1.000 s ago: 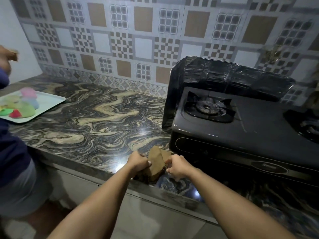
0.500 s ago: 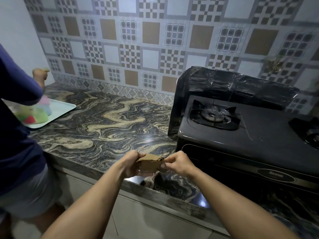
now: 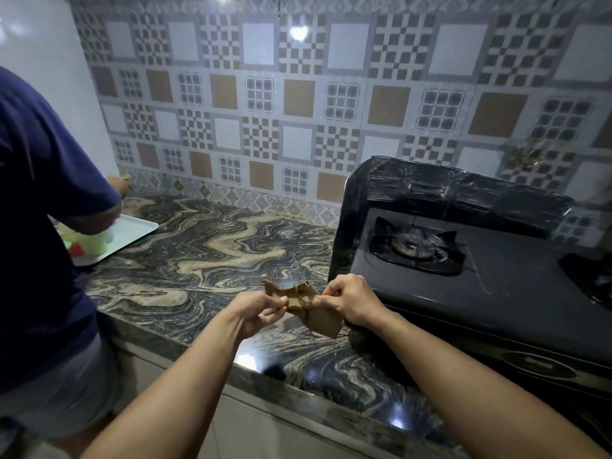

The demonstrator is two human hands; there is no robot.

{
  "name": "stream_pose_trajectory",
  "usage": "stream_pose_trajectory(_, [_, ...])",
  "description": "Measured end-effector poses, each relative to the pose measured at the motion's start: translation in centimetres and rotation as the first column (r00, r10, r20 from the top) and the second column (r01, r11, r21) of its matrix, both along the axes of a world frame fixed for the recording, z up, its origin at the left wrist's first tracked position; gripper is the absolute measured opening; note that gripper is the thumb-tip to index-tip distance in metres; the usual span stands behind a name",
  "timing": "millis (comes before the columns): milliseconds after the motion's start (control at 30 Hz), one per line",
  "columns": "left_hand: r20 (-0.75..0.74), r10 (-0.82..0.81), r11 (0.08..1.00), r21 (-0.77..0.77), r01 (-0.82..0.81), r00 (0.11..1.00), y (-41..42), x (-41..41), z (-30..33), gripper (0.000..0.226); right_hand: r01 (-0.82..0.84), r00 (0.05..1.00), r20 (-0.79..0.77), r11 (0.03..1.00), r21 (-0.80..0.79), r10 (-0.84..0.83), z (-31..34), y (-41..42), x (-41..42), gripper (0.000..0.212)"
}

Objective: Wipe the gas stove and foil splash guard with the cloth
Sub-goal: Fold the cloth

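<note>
A small brown cloth (image 3: 299,301) is stretched between my two hands above the counter's front part. My left hand (image 3: 256,309) pinches its left edge and my right hand (image 3: 351,301) pinches its right edge. A loose flap hangs down below my right hand. The black gas stove (image 3: 496,286) sits just to the right, with its left burner (image 3: 414,248) in view and a second burner cut off at the right edge. The dark, creased foil splash guard (image 3: 463,190) wraps the stove's back and left side. Both hands are short of the stove's front left corner.
The marbled stone countertop (image 3: 205,260) runs left from the stove. A pale tray (image 3: 132,231) with coloured plastic pieces lies at the far left. Another person in a dark blue shirt (image 3: 36,226) stands close at my left, reaching over it. A patterned tile wall (image 3: 298,111) is behind.
My hands lifted the bunched cloth off the counter edge and pulled it apart, spreading it between them. The view tilted up. The person at the left leaned further in.
</note>
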State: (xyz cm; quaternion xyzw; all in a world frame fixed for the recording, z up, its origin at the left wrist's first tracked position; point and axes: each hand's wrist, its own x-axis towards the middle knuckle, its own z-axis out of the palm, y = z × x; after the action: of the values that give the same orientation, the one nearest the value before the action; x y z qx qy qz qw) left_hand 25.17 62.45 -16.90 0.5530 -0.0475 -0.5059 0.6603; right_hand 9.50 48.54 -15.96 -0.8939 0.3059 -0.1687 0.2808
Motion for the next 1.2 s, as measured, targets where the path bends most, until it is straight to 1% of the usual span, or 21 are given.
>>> stream_pose_trajectory(33, [0.041,0.031,0.999,0.013,-0.031,0.999,-0.2,0.0,0.4,0.022,-0.007,1.000,-0.008,1.000,-0.012,0.007,0.1,-0.1,0.1,0.026])
stream_pose_trajectory(100, [0.141,0.120,0.992,0.004,-0.122,0.983,-0.7,0.3,1.1,0.040,-0.028,0.999,-0.017,1.000,-0.007,0.027,0.4,-0.4,0.2,0.026])
stream_pose_trajectory(133, [0.198,0.161,0.987,-0.006,-0.163,0.967,-1.0,0.5,1.4,0.047,-0.041,0.999,-0.014,0.999,0.021,0.042,0.5,-0.5,0.2,0.025])
stream_pose_trajectory(167, [0.249,0.185,0.983,-0.023,-0.185,0.951,-1.2,0.5,1.7,0.048,-0.056,0.998,-0.007,0.997,0.058,0.057,0.7,-0.5,0.3,0.025])
stream_pose_trajectory(233, [0.305,0.196,0.980,-0.073,-0.183,0.932,-1.7,0.3,2.5,0.039,-0.083,0.996,-0.005,0.988,0.130,0.085,1.3,-0.4,0.5,0.022])
stream_pose_trajectory(333, [0.352,0.215,0.975,-0.131,-0.179,0.911,-2.1,0.0,3.5,0.031,-0.164,0.983,-0.043,0.959,0.231,0.178,2.5,-0.5,0.4,0.010])
stream_pose_trajectory(433, [0.389,0.218,0.973,-0.155,-0.170,0.895,-2.1,0.1,3.8,0.024,-0.188,0.978,-0.025,0.933,0.306,0.205,3.2,-0.7,0.0,0.011])
stream_pose_trajectory(533, [0.460,0.207,0.977,-0.140,-0.160,0.864,-2.0,0.3,4.2,0.029,-0.170,0.985,0.019,0.922,0.347,0.174,3.5,-0.8,0.1,0.013])
stream_pose_trajectory(600, [0.543,0.186,0.983,-0.098,-0.158,0.819,-1.7,0.3,4.6,0.029,-0.156,0.987,0.024,0.921,0.357,0.158,3.7,-1.0,0.1,0.014])
stream_pose_trajectory(700, [0.624,0.150,0.988,-0.068,-0.139,0.767,-1.0,0.9,4.8,0.027,-0.178,0.983,0.047,0.884,0.432,0.175,4.2,-0.9,-0.3,0.011])
stream_pose_trajectory(833, [0.567,0.120,0.993,-0.084,-0.088,0.815,-0.8,1.5,4.8,0.014,-0.171,0.983,0.037,0.834,0.524,0.179,5.0,-1.0,-0.6,0.012])
stream_pose_trajectory(933, [0.499,0.108,0.990,-0.131,-0.048,0.860,-1.0,1.2,4.9,0.015,-0.166,0.986,0.086,0.818,0.550,0.142,5.2,-1.1,-0.1,0.009])
stream_pose_trajectory(967, [0.472,0.097,0.989,-0.146,-0.031,0.876,-1.0,1.0,4.9,0.019,-0.161,0.987,0.102,0.807,0.569,0.125,5.3,-1.1,0.1,0.009])
stream_pose_trajectory(1033, [0.422,0.078,0.986,-0.168,-0.006,0.903,-1.2,0.6,4.9,0.036,-0.153,0.987,0.136,0.778,0.610,0.087,5.6,-0.8,0.3,0.007])
stream_pose_trajectory(1100, [0.415,0.080,0.987,-0.160,-0.014,0.906,-1.5,0.6,4.6,0.051,-0.122,0.988,0.149,0.780,0.614,0.037,5.9,-0.6,0.5,0.005])
stream_pose_trajectory(1133, [0.430,0.069,0.991,-0.136,-0.011,0.900,-1.6,0.8,4.5,0.054,-0.090,0.988,0.155,0.801,0.592,-0.003,5.8,-0.7,0.7,0.007])
stream_pose_trajectory(1200, [0.487,-0.016,0.998,-0.052,0.047,0.873,-1.7,0.8,4.4,0.051,-0.018,0.975,0.194,0.833,0.552,-0.107,5.7,-0.7,1.0,0.012])
